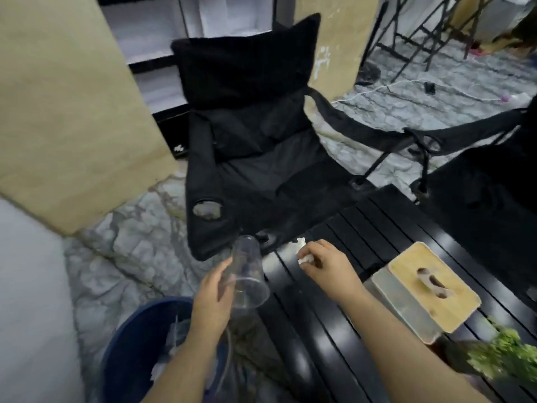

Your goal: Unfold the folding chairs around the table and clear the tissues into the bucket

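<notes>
My left hand (212,298) grips a clear plastic cup (247,274), tilted with its mouth toward me, just left of the black slatted table (363,237). At the table's left corner, my right hand (325,266) is closed around a crumpled white tissue (306,259). Another bit of white tissue (300,241) lies on the table edge just beyond those fingers. The blue bucket (130,353) stands on the floor under my left forearm, with white scraps inside. A black folding chair (255,135) stands unfolded beyond the table corner. Part of a second black chair (494,175) shows at the right.
A tissue box with a wooden lid (427,289) sits on the table right of my right hand. A green plant (502,353) is at the lower right. Folded chair frames (418,33) lean at the back right, and a white cable (406,85) runs across the floor.
</notes>
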Demonstrator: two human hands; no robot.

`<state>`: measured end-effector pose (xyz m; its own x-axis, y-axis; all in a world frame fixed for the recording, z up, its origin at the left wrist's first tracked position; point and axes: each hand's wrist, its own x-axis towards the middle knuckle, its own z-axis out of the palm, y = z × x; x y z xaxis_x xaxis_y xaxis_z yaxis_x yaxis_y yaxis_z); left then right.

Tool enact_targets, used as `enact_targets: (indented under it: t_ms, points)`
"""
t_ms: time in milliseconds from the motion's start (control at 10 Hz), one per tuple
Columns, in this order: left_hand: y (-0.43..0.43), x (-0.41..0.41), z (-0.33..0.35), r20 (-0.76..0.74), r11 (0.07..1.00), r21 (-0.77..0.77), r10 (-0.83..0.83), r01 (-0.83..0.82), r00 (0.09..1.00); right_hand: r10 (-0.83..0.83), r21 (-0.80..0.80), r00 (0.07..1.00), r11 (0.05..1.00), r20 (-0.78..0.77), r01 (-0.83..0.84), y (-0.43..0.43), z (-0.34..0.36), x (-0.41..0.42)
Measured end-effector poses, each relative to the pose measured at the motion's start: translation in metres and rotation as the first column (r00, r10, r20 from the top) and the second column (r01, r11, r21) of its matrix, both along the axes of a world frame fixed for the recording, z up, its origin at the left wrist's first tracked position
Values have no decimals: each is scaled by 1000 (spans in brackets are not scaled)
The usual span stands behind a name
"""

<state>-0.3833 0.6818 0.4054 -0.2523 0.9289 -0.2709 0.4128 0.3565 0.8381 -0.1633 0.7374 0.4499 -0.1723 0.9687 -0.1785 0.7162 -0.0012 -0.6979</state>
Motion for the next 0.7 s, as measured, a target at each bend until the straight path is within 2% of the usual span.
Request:
enact_targets:
  t_ms: [200, 300, 400, 500, 600, 700]
  points:
    - [-97, -124, -32, 43, 964, -89, 254, -249, 966, 245, -145, 967, 957, -70, -253, -50, -41, -140]
    - [-129, -153, -51, 51, 945, -102, 318, -312, 947, 321, -195, 944, 924, -73, -329, -73, -64, -181]
    - [-164, -194, -93, 94, 870, -130, 489, -476, 867, 366, -318, 928, 874, -64, -367, -106, -121, -237]
    - [-181, -209, -137, 106, 823, -164, 563, -544, 820, 361, -393, 932, 852, -35, -345, -125, -169, -259]
    - [-197, -209, -191, 97, 830, -286, 523, -479, 847, 345, -534, 938, 786, -38, -311, -146, -226, -270]
    - [-196, -206, -213, 108, 831, -369, 483, -416, 869, 326, -575, 945, 772, -8, -271, -148, -249, -272]
